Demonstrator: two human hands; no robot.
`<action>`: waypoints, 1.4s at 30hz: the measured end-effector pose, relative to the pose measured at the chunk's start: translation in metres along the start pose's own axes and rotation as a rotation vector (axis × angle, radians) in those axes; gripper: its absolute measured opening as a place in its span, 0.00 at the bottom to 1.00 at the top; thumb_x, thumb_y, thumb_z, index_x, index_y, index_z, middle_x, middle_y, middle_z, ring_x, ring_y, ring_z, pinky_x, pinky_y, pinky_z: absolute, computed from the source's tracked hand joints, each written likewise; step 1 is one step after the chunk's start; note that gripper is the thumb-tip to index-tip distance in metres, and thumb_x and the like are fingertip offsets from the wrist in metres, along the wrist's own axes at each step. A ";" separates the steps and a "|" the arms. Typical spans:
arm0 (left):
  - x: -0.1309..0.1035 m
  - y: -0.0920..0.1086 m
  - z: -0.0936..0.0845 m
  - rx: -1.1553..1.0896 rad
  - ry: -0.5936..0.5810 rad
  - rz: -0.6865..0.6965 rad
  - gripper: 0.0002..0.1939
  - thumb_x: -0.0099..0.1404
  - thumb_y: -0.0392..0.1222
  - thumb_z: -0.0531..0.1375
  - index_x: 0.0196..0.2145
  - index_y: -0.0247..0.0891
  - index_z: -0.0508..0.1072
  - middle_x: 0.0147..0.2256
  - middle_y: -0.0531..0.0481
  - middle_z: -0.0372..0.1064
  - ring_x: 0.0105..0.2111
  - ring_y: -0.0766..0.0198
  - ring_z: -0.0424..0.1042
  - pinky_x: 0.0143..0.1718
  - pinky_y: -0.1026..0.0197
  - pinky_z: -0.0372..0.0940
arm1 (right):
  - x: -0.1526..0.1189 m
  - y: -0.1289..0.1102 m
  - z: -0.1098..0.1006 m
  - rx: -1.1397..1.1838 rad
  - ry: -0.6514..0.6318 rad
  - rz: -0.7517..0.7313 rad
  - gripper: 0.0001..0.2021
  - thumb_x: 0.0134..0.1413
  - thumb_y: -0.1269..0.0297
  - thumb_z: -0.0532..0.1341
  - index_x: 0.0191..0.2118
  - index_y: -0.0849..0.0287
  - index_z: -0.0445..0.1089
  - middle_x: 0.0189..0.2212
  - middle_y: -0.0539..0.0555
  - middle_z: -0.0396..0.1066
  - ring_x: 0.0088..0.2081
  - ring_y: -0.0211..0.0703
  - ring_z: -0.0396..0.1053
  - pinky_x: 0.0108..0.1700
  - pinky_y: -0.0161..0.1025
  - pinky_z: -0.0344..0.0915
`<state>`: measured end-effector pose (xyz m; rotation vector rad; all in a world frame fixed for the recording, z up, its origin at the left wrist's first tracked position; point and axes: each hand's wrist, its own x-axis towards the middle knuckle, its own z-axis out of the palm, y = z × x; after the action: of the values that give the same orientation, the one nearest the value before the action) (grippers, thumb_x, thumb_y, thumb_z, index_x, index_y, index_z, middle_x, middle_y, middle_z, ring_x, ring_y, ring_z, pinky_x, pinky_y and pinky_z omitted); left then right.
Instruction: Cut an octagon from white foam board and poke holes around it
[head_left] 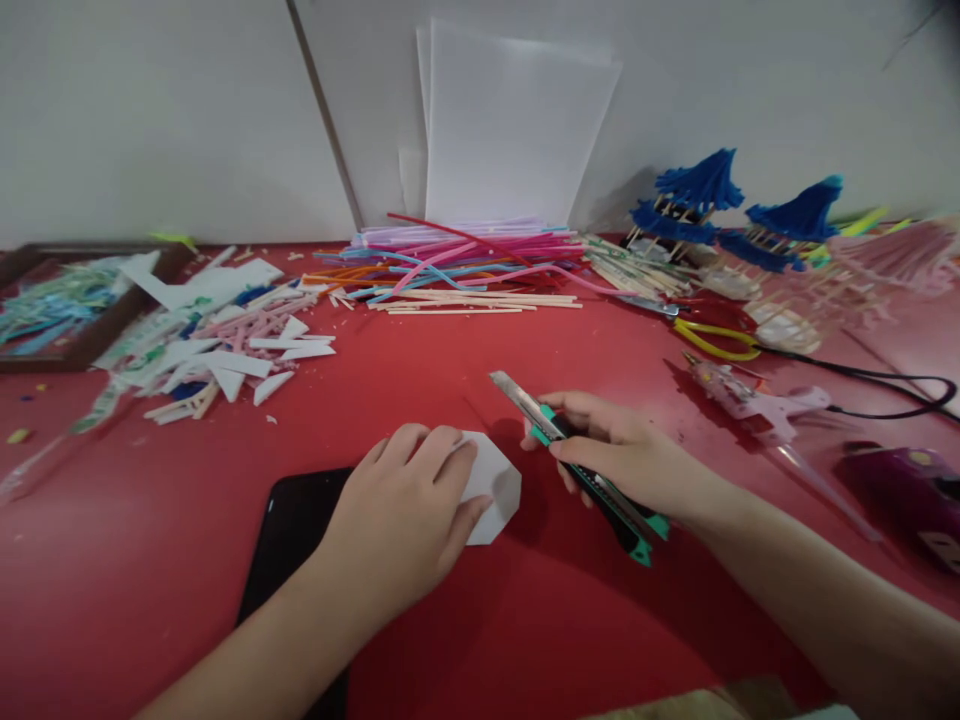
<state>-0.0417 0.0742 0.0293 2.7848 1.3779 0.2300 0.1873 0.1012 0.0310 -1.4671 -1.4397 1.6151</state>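
My left hand (416, 500) is curled over a white many-sided piece of foam board or card (496, 490), fingers and thumb closed on it. Part of the piece is hidden under the fingers. In my right hand (622, 450) is a green and black utility knife (592, 480), gripped around its handle. Its long blade (517, 395) is out and points up and to the left, above the red table (420, 370). The blade and the white piece are apart. A black phone-like slab (300, 530) lies under my left wrist.
White scraps and pink cut pieces (232, 340) are heaped at the left, beside a brown tray (82, 345). Coloured pipe cleaners (465, 255) lie at the back below white sheets (517, 130). At the right are yellow-handled scissors (716, 340), a glue gun (757, 400) and blue-roofed models (697, 195).
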 end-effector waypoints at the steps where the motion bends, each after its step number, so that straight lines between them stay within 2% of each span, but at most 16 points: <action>1: 0.001 -0.002 0.000 -0.009 0.022 -0.002 0.15 0.67 0.42 0.54 0.48 0.34 0.72 0.46 0.40 0.71 0.43 0.47 0.69 0.42 0.44 0.69 | 0.001 0.003 0.001 0.046 -0.005 0.012 0.19 0.47 0.69 0.58 0.48 0.57 0.66 0.40 0.54 0.76 0.20 0.32 0.67 0.21 0.33 0.65; 3: 0.002 -0.007 0.002 -0.039 0.095 0.005 0.14 0.68 0.39 0.52 0.47 0.33 0.73 0.48 0.38 0.69 0.44 0.47 0.68 0.43 0.44 0.69 | 0.004 0.008 0.000 0.090 0.014 0.017 0.18 0.46 0.69 0.59 0.47 0.56 0.66 0.35 0.52 0.76 0.20 0.33 0.67 0.21 0.33 0.66; 5: 0.003 -0.012 0.003 -0.097 0.151 0.019 0.14 0.67 0.36 0.51 0.46 0.32 0.72 0.49 0.37 0.68 0.47 0.47 0.66 0.46 0.44 0.68 | 0.008 0.010 -0.003 0.111 0.040 0.019 0.21 0.46 0.68 0.59 0.49 0.55 0.65 0.26 0.48 0.73 0.19 0.35 0.67 0.20 0.32 0.65; 8: 0.003 -0.016 0.003 -0.205 0.125 0.079 0.15 0.64 0.36 0.53 0.47 0.32 0.71 0.51 0.37 0.67 0.53 0.47 0.64 0.52 0.43 0.65 | 0.015 0.011 -0.008 0.149 0.089 0.027 0.24 0.47 0.66 0.60 0.53 0.55 0.63 0.17 0.43 0.68 0.17 0.37 0.66 0.19 0.32 0.64; 11: 0.003 -0.015 0.001 -0.249 0.054 0.186 0.18 0.63 0.39 0.56 0.51 0.34 0.68 0.57 0.39 0.65 0.61 0.45 0.56 0.58 0.41 0.60 | 0.017 0.011 -0.012 0.224 0.153 -0.013 0.23 0.47 0.64 0.61 0.52 0.56 0.64 0.17 0.44 0.69 0.18 0.38 0.67 0.20 0.33 0.65; 13: 0.002 -0.014 0.000 -0.248 0.009 0.237 0.22 0.63 0.41 0.57 0.54 0.37 0.67 0.59 0.41 0.63 0.63 0.44 0.53 0.58 0.40 0.60 | 0.015 0.010 -0.012 0.266 0.178 -0.033 0.22 0.45 0.64 0.61 0.50 0.57 0.64 0.18 0.44 0.68 0.18 0.38 0.67 0.19 0.33 0.65; 16: 0.001 -0.012 0.002 -0.211 -0.042 0.261 0.25 0.62 0.42 0.59 0.57 0.40 0.65 0.59 0.44 0.64 0.61 0.44 0.58 0.56 0.39 0.62 | 0.009 0.008 -0.011 0.243 0.153 0.000 0.24 0.45 0.65 0.61 0.52 0.58 0.64 0.17 0.44 0.68 0.16 0.37 0.65 0.19 0.33 0.64; 18: 0.001 -0.011 0.004 -0.143 -0.029 0.222 0.25 0.63 0.45 0.60 0.57 0.41 0.66 0.58 0.43 0.66 0.57 0.43 0.63 0.52 0.40 0.66 | 0.004 0.008 -0.010 0.189 0.121 0.034 0.27 0.47 0.66 0.59 0.56 0.58 0.62 0.17 0.44 0.68 0.16 0.37 0.66 0.19 0.33 0.64; 21: 0.001 -0.008 0.007 -0.027 0.021 0.101 0.29 0.60 0.56 0.63 0.55 0.40 0.69 0.55 0.41 0.68 0.51 0.40 0.67 0.44 0.38 0.69 | -0.004 0.009 -0.009 0.041 0.067 0.014 0.32 0.48 0.68 0.59 0.62 0.58 0.59 0.21 0.46 0.70 0.18 0.37 0.68 0.22 0.34 0.66; 23: 0.001 -0.006 0.007 0.008 0.040 0.047 0.34 0.57 0.62 0.63 0.55 0.39 0.70 0.53 0.40 0.69 0.47 0.40 0.67 0.42 0.39 0.69 | -0.010 0.011 -0.008 -0.145 0.004 -0.077 0.34 0.48 0.69 0.59 0.64 0.57 0.57 0.31 0.51 0.74 0.23 0.38 0.71 0.27 0.37 0.70; 26: 0.002 -0.003 0.007 0.021 0.045 0.026 0.35 0.55 0.63 0.64 0.55 0.39 0.70 0.51 0.39 0.69 0.46 0.43 0.67 0.41 0.42 0.69 | -0.017 0.012 -0.008 -0.441 -0.041 -0.254 0.31 0.51 0.72 0.59 0.63 0.55 0.60 0.49 0.58 0.72 0.38 0.44 0.75 0.42 0.44 0.72; 28: 0.001 -0.002 0.007 0.028 0.041 0.023 0.34 0.56 0.61 0.64 0.55 0.38 0.69 0.50 0.39 0.69 0.44 0.44 0.68 0.40 0.44 0.69 | -0.020 0.012 -0.009 -0.548 -0.040 -0.347 0.29 0.53 0.73 0.58 0.61 0.52 0.63 0.53 0.57 0.71 0.50 0.47 0.71 0.52 0.47 0.68; 30: 0.001 -0.002 0.008 0.029 0.046 0.023 0.33 0.57 0.59 0.65 0.55 0.37 0.69 0.49 0.38 0.69 0.43 0.44 0.68 0.38 0.45 0.69 | -0.022 0.011 -0.010 -0.594 -0.063 -0.399 0.29 0.54 0.75 0.56 0.61 0.50 0.63 0.52 0.55 0.72 0.52 0.45 0.69 0.54 0.45 0.66; 35: 0.000 -0.002 0.010 -0.019 0.083 0.051 0.30 0.57 0.54 0.65 0.53 0.36 0.70 0.49 0.37 0.69 0.45 0.44 0.67 0.41 0.44 0.69 | -0.022 0.009 -0.011 -0.635 -0.109 -0.412 0.33 0.52 0.80 0.55 0.63 0.51 0.61 0.41 0.52 0.72 0.41 0.38 0.71 0.44 0.35 0.68; 38: 0.001 -0.002 0.010 -0.051 0.100 0.101 0.30 0.59 0.51 0.64 0.54 0.31 0.68 0.49 0.37 0.70 0.47 0.44 0.67 0.44 0.45 0.68 | -0.022 0.011 -0.010 -0.623 -0.115 -0.428 0.34 0.52 0.80 0.54 0.65 0.52 0.58 0.42 0.52 0.70 0.40 0.36 0.69 0.43 0.33 0.67; 42: 0.002 -0.002 0.010 -0.073 0.112 0.146 0.29 0.62 0.48 0.61 0.55 0.26 0.66 0.48 0.35 0.71 0.45 0.46 0.70 0.44 0.46 0.68 | -0.022 0.011 -0.009 -0.585 -0.144 -0.421 0.34 0.51 0.81 0.54 0.63 0.51 0.60 0.45 0.52 0.70 0.42 0.36 0.68 0.44 0.33 0.66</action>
<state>-0.0404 0.0772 0.0194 2.8535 1.1599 0.4365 0.2044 0.0820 0.0306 -1.2158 -2.2587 1.1033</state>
